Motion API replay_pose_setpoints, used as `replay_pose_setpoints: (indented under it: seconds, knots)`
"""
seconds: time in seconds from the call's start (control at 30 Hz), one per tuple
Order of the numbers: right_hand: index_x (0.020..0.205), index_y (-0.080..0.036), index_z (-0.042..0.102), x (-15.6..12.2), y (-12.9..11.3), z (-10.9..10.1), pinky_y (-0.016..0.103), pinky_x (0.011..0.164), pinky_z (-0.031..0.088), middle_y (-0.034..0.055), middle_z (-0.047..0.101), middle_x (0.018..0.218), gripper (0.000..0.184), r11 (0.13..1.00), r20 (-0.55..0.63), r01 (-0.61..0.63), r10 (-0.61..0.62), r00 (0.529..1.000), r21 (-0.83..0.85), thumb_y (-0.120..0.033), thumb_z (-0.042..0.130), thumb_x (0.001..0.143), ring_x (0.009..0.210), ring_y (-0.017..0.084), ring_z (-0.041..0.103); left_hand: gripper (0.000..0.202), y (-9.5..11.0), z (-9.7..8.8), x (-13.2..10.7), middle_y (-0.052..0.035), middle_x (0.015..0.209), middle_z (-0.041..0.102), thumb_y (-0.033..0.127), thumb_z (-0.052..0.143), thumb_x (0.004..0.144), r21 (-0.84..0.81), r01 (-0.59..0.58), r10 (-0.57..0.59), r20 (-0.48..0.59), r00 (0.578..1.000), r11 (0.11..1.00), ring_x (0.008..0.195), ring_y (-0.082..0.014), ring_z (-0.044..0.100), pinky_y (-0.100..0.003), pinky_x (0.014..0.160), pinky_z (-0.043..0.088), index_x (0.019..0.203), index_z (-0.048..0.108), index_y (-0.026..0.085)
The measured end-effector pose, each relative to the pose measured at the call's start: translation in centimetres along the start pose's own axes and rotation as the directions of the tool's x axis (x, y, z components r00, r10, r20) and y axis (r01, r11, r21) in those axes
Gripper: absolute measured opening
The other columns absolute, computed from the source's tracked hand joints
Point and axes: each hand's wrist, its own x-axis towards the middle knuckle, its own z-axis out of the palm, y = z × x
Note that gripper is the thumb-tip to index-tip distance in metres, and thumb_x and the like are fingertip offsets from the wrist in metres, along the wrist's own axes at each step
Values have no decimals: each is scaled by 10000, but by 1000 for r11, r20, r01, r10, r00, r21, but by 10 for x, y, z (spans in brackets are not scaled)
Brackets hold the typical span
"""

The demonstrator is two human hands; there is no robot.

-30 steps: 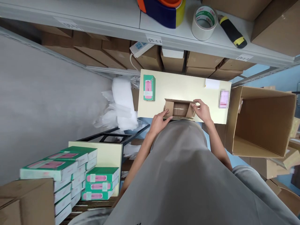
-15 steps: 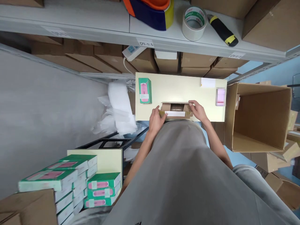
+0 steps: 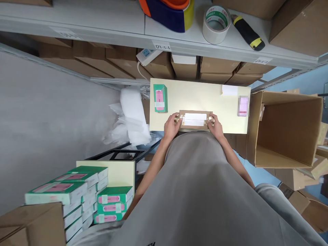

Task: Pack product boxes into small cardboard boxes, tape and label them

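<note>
A small cardboard box (image 3: 194, 127) lies at the near edge of the cream tabletop (image 3: 194, 97), its top flaps folded down flat. White label strips (image 3: 195, 117) run along both sides of the seam, and shiny clear tape shows at the ends. My left hand (image 3: 172, 125) grips the box's left end, thumb on top. At the right end, my right hand (image 3: 215, 126) holds on with thumb and fingers bent around the edge. On the same tabletop, a green box with a pink picture (image 3: 159, 98) sits to the left.
A white card (image 3: 229, 90) and a pink-purple packet (image 3: 243, 106) lie at the tabletop's right. Beyond stands a large open carton (image 3: 287, 126). The shelf above holds a tape roll (image 3: 216, 24) and a utility knife (image 3: 248, 32). Green boxes (image 3: 114, 205) are stacked lower left.
The small box's top flaps, open before, are now folded shut with the labels facing up. My right hand has come down from the raised flap to the box's right end.
</note>
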Motion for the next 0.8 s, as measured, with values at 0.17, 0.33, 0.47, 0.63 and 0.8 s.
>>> replay_pose_setpoints:
  seconds: [0.17, 0.33, 0.47, 0.63, 0.8]
  knots:
    - [1745, -248, 398, 18, 0, 2, 563, 1100, 622, 206, 722, 1546, 728, 997, -100, 16, -23, 995, -76, -661, 317, 1150, 1270, 373, 780, 669, -6, 30, 21, -253, 1621, 628, 561, 448, 1175, -148, 62, -70, -52, 996, 987, 1545, -326, 604, -516, 1329, 460, 1693, 490, 140]
    - [1576, -198, 597, 52, -6, -2, 553, 1073, 644, 246, 623, 1578, 684, 978, -144, 39, -69, 987, -203, -618, 251, 1162, 1232, 367, 778, 771, 12, 50, 40, -193, 1880, 372, 624, 333, 1191, -319, 100, -123, -53, 991, 943, 1766, -293, 354, -486, 1452, 298, 1831, 290, 197]
    - [1579, -198, 572, 58, -6, 0, 541, 1064, 648, 234, 621, 1611, 637, 970, -116, 92, -120, 986, -224, -571, 264, 1164, 1275, 365, 766, 748, 24, 53, 50, -156, 1894, 353, 540, 333, 1203, -388, 134, -186, -99, 978, 912, 1761, -273, 368, -477, 1452, 307, 1856, 223, 192]
    - [1734, -188, 440, 46, 1, 9, 513, 1152, 615, 227, 609, 1694, 733, 987, -169, 51, -76, 983, -150, -575, 189, 1165, 1460, 338, 700, 727, 17, 50, 44, -95, 1829, 492, 576, 356, 1196, -334, 62, -101, -102, 990, 940, 1723, -256, 440, -493, 1413, 383, 1854, 297, 274]
    - [1732, -204, 464, 50, 2, 13, 533, 1299, 514, 187, 593, 1728, 782, 985, -138, 117, -134, 981, -124, -633, 152, 1158, 1602, 305, 582, 739, 6, 48, 31, -110, 1775, 565, 613, 312, 1191, -260, 36, -62, -93, 994, 965, 1659, -273, 532, -494, 1354, 462, 1834, 364, 254]
